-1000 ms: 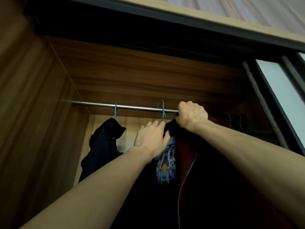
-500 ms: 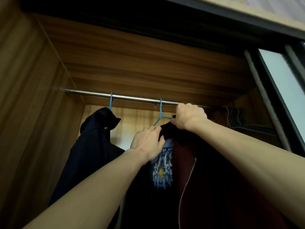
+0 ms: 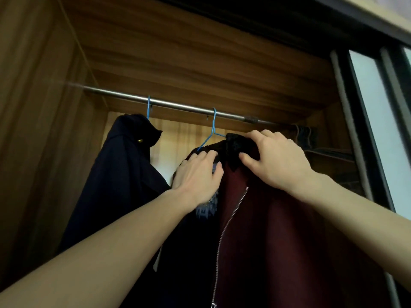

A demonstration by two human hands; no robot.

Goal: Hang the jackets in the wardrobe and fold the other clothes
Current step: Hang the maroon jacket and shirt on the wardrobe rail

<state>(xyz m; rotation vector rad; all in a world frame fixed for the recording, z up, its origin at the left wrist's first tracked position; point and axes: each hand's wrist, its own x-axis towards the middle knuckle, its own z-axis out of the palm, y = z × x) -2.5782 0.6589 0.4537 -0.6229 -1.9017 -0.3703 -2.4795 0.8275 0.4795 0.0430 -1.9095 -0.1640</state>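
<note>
A maroon jacket [image 3: 273, 221] with a silver zipper and a black collar hangs on a blue hanger [image 3: 213, 130], whose hook sits over the metal rail [image 3: 178, 106]. My right hand [image 3: 278, 161] pinches the black collar, thumb below and fingers on top. My left hand [image 3: 198, 174] curls over the jacket's left shoulder and holds the fabric there. A printed lining shows under my left wrist. To the left, a dark navy jacket [image 3: 120, 172] hangs on a second blue hanger [image 3: 148, 107].
The wardrobe's wooden side wall [image 3: 40, 130] stands close on the left and its wooden top panel [image 3: 189, 54] lies above the rail. A sliding door frame with a pale pane [image 3: 375, 121] is on the right. More hangers [image 3: 304, 134] cluster at the rail's right end.
My right hand came down from the hanger's neck near the rail and now holds the collar. My left hand slid onto the jacket's left shoulder. The hanger stays hooked on the rail.
</note>
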